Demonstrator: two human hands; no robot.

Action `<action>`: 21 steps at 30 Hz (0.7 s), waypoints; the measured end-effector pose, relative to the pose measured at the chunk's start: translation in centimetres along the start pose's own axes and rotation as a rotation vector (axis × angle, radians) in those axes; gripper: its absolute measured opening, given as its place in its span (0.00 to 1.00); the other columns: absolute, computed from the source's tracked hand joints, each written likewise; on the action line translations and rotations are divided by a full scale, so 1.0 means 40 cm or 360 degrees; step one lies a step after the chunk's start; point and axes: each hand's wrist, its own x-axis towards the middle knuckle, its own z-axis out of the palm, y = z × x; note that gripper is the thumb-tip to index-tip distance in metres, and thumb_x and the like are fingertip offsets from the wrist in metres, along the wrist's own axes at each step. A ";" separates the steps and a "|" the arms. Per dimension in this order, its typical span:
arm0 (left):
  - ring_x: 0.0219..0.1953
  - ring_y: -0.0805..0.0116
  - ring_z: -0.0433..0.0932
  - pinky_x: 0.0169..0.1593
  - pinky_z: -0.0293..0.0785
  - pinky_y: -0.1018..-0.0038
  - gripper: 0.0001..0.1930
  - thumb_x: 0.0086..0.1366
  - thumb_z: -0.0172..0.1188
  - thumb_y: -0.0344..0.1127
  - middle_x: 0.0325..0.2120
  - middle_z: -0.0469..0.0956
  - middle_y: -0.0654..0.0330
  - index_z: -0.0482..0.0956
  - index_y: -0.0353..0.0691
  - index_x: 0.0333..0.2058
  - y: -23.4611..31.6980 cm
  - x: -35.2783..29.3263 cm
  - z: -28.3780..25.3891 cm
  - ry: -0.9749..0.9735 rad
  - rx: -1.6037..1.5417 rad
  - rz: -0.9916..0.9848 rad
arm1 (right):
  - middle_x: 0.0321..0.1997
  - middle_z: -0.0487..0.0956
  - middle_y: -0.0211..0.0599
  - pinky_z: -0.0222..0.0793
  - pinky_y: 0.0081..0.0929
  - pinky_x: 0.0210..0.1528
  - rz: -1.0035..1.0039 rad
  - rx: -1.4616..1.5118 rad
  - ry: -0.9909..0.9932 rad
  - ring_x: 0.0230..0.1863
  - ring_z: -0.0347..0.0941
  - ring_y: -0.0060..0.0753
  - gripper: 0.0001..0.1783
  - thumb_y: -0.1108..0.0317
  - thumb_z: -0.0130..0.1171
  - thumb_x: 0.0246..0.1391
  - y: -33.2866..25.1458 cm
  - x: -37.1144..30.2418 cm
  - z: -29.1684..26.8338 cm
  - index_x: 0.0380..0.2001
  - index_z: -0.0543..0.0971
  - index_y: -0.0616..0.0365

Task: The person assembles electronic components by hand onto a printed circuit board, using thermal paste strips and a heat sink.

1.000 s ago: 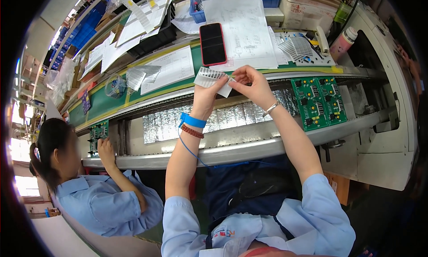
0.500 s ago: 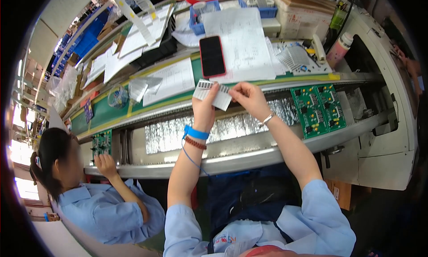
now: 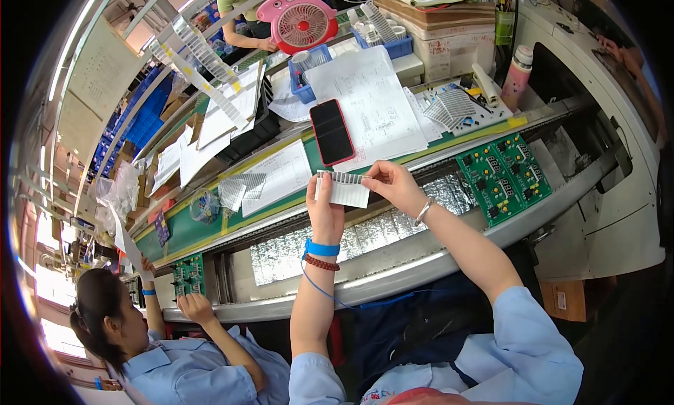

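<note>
Below your grip, toward you, runs a long silver metal rail [image 3: 414,275]; beyond it spreads a large white paper drawing [image 3: 372,103]. To its right lies a green rectangular circuit-board panel [image 3: 502,177], and just beyond, a red-edged black phone [image 3: 332,131]. Your left hand [image 3: 325,212] clasps the left part of a small white dark-barred sheet [image 3: 349,193]; your right hand [image 3: 394,184] pinches its upper right corner.
</note>
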 end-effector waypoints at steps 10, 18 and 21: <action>0.36 0.76 0.73 0.41 0.71 0.77 0.07 0.61 0.52 0.33 0.32 0.75 0.65 0.72 0.40 0.38 0.013 0.015 -0.021 -0.0028 0.0108 0.0144 | 0.21 0.72 0.22 0.62 0.11 0.26 0.0003 0.0067 0.0080 0.24 0.64 0.10 0.07 0.70 0.60 0.47 0.008 0.000 0.009 0.24 0.74 0.62; 0.34 0.77 0.73 0.39 0.71 0.80 0.05 0.62 0.52 0.34 0.31 0.75 0.65 0.72 0.40 0.34 0.010 0.013 -0.026 -0.0046 0.0134 0.0129 | 0.24 0.73 0.23 0.65 0.10 0.30 0.0095 0.0023 0.0047 0.27 0.67 0.10 0.06 0.71 0.58 0.49 0.008 0.000 0.008 0.26 0.74 0.62; 0.33 0.77 0.73 0.39 0.71 0.80 0.05 0.62 0.52 0.34 0.30 0.74 0.65 0.71 0.40 0.33 0.007 0.021 -0.033 -0.0044 0.0121 0.0139 | 0.23 0.73 0.24 0.65 0.10 0.30 0.0126 -0.0014 0.0027 0.27 0.68 0.11 0.06 0.70 0.59 0.49 0.000 -0.001 0.008 0.25 0.74 0.62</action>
